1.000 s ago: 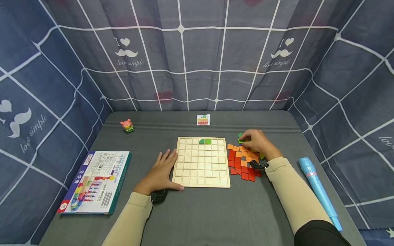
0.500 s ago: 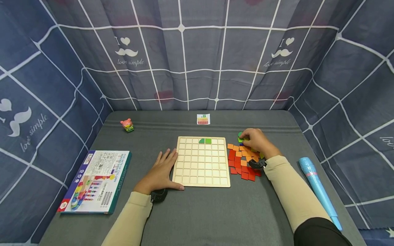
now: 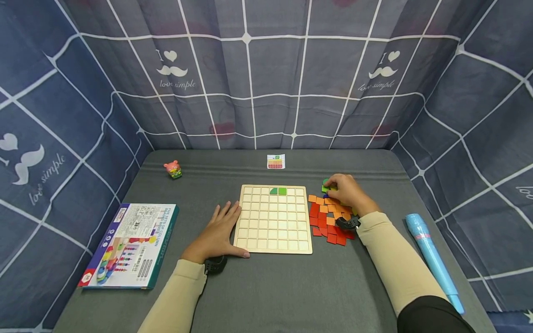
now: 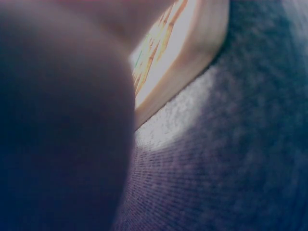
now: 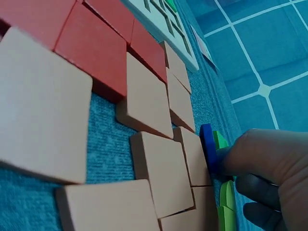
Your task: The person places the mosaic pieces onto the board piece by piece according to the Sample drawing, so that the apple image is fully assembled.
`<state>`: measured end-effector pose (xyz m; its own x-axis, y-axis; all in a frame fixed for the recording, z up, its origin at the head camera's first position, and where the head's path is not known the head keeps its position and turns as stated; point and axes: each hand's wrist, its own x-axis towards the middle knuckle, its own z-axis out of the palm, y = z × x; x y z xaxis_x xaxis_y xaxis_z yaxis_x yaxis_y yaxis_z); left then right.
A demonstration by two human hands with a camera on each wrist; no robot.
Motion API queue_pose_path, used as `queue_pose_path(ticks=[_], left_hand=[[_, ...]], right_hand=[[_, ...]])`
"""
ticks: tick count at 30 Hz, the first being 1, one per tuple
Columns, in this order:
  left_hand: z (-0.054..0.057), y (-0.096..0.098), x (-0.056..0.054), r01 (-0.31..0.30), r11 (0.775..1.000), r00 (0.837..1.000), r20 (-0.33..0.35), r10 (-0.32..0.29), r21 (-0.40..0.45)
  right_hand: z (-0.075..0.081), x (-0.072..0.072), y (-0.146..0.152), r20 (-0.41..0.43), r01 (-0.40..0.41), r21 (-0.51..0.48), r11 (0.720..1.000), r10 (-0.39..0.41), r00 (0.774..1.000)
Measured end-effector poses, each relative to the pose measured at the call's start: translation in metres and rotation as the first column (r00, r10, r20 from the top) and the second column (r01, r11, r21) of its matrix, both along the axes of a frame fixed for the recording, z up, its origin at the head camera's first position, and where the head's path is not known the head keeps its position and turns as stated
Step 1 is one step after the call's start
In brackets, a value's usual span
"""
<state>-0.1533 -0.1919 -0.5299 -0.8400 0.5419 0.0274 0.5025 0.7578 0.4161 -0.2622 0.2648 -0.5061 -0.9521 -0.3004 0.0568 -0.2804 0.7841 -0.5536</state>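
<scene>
My left hand (image 3: 216, 236) lies with spread fingers along the left edge of a pale wooden grid board (image 3: 273, 222); its fingertips touch the rim. Two green tiles, a rounded one (image 3: 273, 191) and a square one (image 3: 282, 191), sit in the board's top row. To the right of the board, my right hand (image 3: 349, 190) reaches bent fingers down to loose green tiles (image 3: 324, 188) at the back of a heap. Beside its thumb, in the right wrist view, stands a blue tile (image 5: 208, 144). The fingertips are partly hidden, so a grip on a tile cannot be made out.
Orange tiles (image 3: 331, 208) and red tiles (image 3: 314, 210) spread right of the board. A small pattern card (image 3: 276, 162) lies behind it. A pink-headed figurine (image 3: 172, 169) and a boxed set (image 3: 129, 247) are on the left, a light-blue tube (image 3: 433, 259) on the right.
Both hands stay almost in place. The right fingers remain at the green tiles with only a slight shift, and the tiles on the board are the same.
</scene>
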Motion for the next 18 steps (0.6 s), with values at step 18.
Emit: queue_pose_path(ticks=[18], left_hand=[[0.001, 0.0, 0.0, 0.006, 1.0, 1.0, 0.002, -0.006, 0.003]], right_hand=[[0.009, 0.003, -0.016, -0.034, -0.049, -0.109, 0.993, 0.046, 0.998]])
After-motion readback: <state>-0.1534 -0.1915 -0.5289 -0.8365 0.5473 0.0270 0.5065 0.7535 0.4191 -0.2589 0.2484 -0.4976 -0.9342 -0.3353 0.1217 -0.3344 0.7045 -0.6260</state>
